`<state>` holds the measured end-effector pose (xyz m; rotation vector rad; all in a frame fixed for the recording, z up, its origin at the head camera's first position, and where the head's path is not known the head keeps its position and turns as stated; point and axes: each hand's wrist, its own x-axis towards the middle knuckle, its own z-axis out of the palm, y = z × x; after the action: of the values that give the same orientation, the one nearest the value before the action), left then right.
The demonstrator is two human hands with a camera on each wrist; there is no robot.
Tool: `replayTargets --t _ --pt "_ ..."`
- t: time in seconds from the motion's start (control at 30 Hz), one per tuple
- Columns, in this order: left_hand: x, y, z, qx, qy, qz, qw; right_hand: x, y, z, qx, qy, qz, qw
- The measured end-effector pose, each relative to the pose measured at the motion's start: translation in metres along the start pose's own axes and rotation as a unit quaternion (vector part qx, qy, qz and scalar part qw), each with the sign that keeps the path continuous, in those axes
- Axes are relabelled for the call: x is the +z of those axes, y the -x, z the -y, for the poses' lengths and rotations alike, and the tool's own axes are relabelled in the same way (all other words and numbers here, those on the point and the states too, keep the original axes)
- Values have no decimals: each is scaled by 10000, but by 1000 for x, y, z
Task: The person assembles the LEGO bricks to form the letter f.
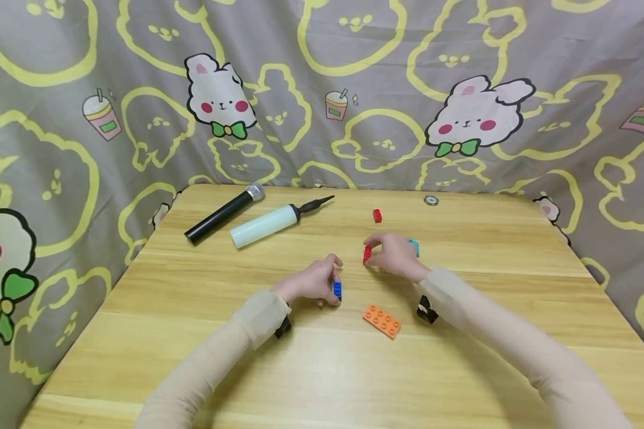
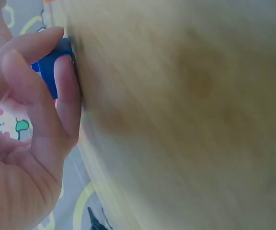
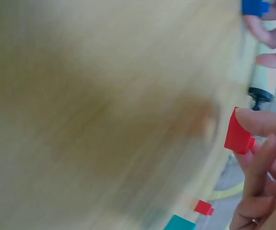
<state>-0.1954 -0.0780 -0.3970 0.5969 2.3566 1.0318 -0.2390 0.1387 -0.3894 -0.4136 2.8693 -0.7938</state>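
Observation:
Between the thumb and fingers of my left hand (image 1: pixel 312 281) is a blue toy brick (image 1: pixel 337 289), held low over the table. The left wrist view shows the same blue brick (image 2: pixel 55 69) pinched at the fingertips. My right hand (image 1: pixel 394 256) pinches a red toy brick (image 1: pixel 367 255), farther back and to the right; its studs face sideways in the right wrist view, where the red brick (image 3: pixel 238 133) is large. An orange plate brick (image 1: pixel 382 321) with several studs lies in front of both hands. Partly hidden behind my right hand is a teal brick (image 1: pixel 414 247).
A smaller red brick (image 1: pixel 377 215) lies toward the back, with a small round disc (image 1: pixel 432 201) to its right. At the back left lie a black microphone (image 1: pixel 222 214) and a pale hand pump (image 1: pixel 268 225). A patterned curtain (image 1: pixel 322 137) hangs behind the wooden table (image 1: pixel 322 381).

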Motion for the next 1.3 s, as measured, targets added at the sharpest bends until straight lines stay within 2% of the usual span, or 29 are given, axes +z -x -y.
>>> replayTargets --t 0.13,0.27,0.4,0.53,0.63,0.87,1.3 --pt "1 -1 2 14 290 -7 9996 -9 8 -2 115 -406 -168 9990" --pt "1 -3 5 23 519 -81 9986 -15 16 -4 -23 -1009 -181 9947" --pt "1 -6 6 41 544 -208 9983 -10 25 -5 -266 -1632 -196 9860" --pt "1 -10 3 82 434 -297 9986 2 34 -3 -608 -1982 -45 9783" --pt "1 -12 0 174 352 -292 9988 11 40 2 -783 -1975 35 9772" --pt "3 -13 0 314 305 -308 9986 27 45 12 -770 -1713 78 9822" --pt "6 -21 0 731 11 -421 9964 35 48 15 -694 -1276 -119 9893"
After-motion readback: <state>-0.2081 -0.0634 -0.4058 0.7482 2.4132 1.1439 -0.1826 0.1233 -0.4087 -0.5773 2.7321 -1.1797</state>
